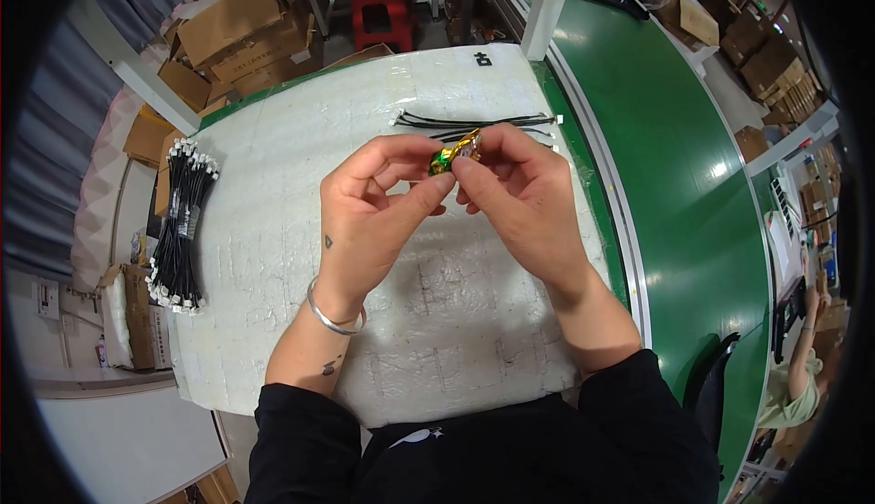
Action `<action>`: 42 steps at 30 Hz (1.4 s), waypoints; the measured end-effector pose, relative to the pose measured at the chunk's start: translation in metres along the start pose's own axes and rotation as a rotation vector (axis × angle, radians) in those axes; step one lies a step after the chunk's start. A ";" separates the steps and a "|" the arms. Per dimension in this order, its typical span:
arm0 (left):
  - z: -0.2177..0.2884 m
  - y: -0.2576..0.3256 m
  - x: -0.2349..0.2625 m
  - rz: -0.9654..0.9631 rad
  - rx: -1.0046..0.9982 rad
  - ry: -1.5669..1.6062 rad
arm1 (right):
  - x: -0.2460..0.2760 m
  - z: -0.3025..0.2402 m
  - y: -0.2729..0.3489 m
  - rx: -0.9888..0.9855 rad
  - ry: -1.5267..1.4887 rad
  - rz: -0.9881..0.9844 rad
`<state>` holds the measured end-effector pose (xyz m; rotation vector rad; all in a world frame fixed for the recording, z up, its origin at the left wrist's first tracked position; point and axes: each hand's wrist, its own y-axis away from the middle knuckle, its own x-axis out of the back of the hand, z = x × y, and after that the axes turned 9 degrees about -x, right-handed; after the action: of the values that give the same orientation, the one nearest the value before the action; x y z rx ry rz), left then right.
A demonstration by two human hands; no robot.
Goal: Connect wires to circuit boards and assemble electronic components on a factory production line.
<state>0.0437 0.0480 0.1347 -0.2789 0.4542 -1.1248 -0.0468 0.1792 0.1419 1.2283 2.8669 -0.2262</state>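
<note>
Between my two hands, above the white padded table (273,221), is a small shiny wrapper (453,154) in gold and green. My left hand (378,194) pinches its left end between thumb and fingers. On the other end, my right hand (524,190) has a similar pinch, its thumb pressed to the near side. What the wrapper contains cannot be made out. Just beyond my hands lie several black cables (474,123) with white connectors, partly hidden by my fingers.
A taped bundle of black cables (182,221) with white plugs lies along the table's left edge. To the right runs a green conveyor belt (674,203) carrying dark curved parts (711,381). Cardboard boxes (241,30) and a red stool (383,21) stand beyond. Another person's arm (802,358) shows far right.
</note>
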 end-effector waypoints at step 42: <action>0.022 0.021 -0.005 0.044 0.445 0.761 | 0.022 -0.039 0.097 0.088 -0.198 0.015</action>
<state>0.0696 0.0608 0.1458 0.5693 0.8499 -1.2334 0.0094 0.2668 0.1670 1.1675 2.7033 -0.4514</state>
